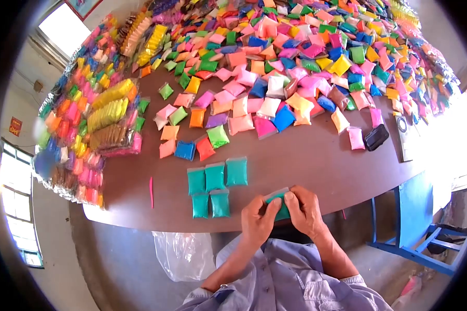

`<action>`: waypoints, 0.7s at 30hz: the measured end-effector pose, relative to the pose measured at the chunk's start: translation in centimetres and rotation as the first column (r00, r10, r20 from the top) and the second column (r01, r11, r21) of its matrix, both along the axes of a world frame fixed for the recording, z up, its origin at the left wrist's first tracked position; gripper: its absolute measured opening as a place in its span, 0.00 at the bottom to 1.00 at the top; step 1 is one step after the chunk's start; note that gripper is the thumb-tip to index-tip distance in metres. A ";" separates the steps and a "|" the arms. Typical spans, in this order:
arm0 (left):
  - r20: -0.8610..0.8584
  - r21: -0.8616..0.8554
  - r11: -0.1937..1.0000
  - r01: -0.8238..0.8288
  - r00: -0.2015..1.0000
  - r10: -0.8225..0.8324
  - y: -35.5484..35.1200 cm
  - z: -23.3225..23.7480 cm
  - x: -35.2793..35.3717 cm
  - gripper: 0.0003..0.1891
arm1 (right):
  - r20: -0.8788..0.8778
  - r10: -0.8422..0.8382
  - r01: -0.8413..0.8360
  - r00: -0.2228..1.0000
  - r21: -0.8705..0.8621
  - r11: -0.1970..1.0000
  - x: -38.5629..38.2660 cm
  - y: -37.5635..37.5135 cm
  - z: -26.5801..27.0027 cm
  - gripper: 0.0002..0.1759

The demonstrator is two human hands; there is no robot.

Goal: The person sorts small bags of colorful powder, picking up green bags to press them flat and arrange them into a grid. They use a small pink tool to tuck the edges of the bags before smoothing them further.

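Note:
A small clear bag of teal clay-like filling (282, 209) is held between my two hands at the table's near edge. My left hand (258, 220) grips its left side, thumb on top. On its right side my right hand (305, 210) presses with the thumb near the bag's top. Left of my hands lie several matching teal bags (215, 177), set out flat in two rows close together. The underside of the held bag and most of my fingertips are hidden.
A big heap of colourful bags (296, 62) covers the table's far side. More bags (109, 114) are stacked at left. A pink stick (151, 192) lies on the brown table (124, 176). At right are a black case (376, 137) and blue chair (417, 212). A plastic bag (184, 254) hangs below.

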State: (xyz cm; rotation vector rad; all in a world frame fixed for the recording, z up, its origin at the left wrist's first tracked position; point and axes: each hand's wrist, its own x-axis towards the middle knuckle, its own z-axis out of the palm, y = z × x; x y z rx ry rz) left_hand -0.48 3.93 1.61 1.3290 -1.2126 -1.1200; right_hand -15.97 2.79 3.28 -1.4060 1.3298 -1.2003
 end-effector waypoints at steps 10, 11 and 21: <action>0.155 0.007 0.989 0.150 0.977 -0.149 -1.2 0.8 -0.6 0.18 | -0.027 -0.233 0.228 0.972 -0.121 0.966 0.5 -0.2 -0.9 0.12; 0.175 -0.045 0.991 0.130 0.977 -0.120 -1.3 0.6 -0.7 0.20 | -0.029 -0.231 0.225 0.973 -0.128 0.966 0.6 -0.2 -0.8 0.12; 0.034 -0.035 0.981 0.193 0.981 -0.192 -1.7 2.0 -0.5 0.14 | -0.023 -0.223 0.221 0.975 -0.062 0.973 0.5 0.0 -1.8 0.17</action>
